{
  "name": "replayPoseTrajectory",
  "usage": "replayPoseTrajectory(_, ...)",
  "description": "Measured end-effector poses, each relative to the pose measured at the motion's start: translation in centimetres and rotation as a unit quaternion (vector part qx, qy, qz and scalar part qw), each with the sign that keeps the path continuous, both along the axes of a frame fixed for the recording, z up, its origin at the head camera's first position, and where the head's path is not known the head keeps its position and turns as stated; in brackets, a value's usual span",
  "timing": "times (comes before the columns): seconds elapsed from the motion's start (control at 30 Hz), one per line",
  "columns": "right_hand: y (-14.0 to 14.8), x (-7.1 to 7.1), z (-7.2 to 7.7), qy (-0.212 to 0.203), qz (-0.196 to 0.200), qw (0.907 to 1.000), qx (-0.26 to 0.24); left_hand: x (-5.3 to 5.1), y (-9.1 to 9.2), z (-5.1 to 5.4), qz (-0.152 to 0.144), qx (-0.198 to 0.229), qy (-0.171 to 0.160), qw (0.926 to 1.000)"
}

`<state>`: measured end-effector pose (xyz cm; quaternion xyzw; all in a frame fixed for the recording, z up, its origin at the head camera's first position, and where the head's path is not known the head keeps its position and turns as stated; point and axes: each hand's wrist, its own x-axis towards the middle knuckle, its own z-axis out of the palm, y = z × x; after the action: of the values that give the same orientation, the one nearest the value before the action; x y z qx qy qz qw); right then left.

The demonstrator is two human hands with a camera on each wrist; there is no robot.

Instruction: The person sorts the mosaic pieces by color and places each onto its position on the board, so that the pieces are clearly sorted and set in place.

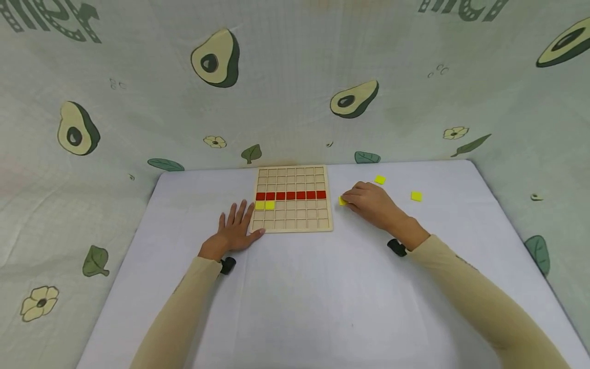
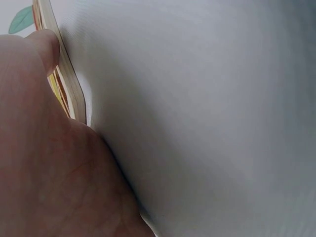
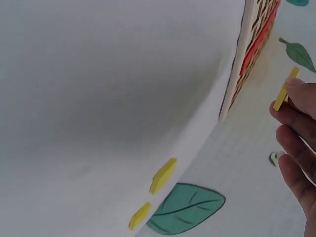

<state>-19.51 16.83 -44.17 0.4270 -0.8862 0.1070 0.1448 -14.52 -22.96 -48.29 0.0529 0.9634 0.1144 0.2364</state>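
A wooden grid board (image 1: 292,224) lies on the table, with a full row of red tiles (image 1: 291,196) and two yellow tiles (image 1: 265,205) below that row's left end. My left hand (image 1: 233,231) rests flat with spread fingers at the board's left edge, its thumb on the lower left corner; the left wrist view shows the thumb (image 2: 47,49) over the board's rim (image 2: 73,94). Just right of the board, my right hand (image 1: 372,205) pinches a yellow tile (image 1: 342,201). In the right wrist view that tile (image 3: 286,90) is between thumb and fingers.
Two loose yellow tiles lie on the white table to the right, one (image 1: 380,180) behind my right hand and one (image 1: 416,196) farther right. A patterned cloth (image 1: 286,92) hangs behind the table and at both sides.
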Motion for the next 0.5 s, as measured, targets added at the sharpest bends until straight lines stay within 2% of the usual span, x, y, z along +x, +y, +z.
replayPoseTrajectory(0.3,-4.5,-0.5,0.1,-0.015,0.032,0.9992,-0.018,-0.1,-0.1,-0.5,0.001,0.007,0.005,1.0000)
replayPoseTrajectory(0.5,-7.8,-0.8,0.0,-0.003,0.051,0.9984,-0.024,-0.2,-0.3,-1.0,0.005,0.000,0.002,1.0000)
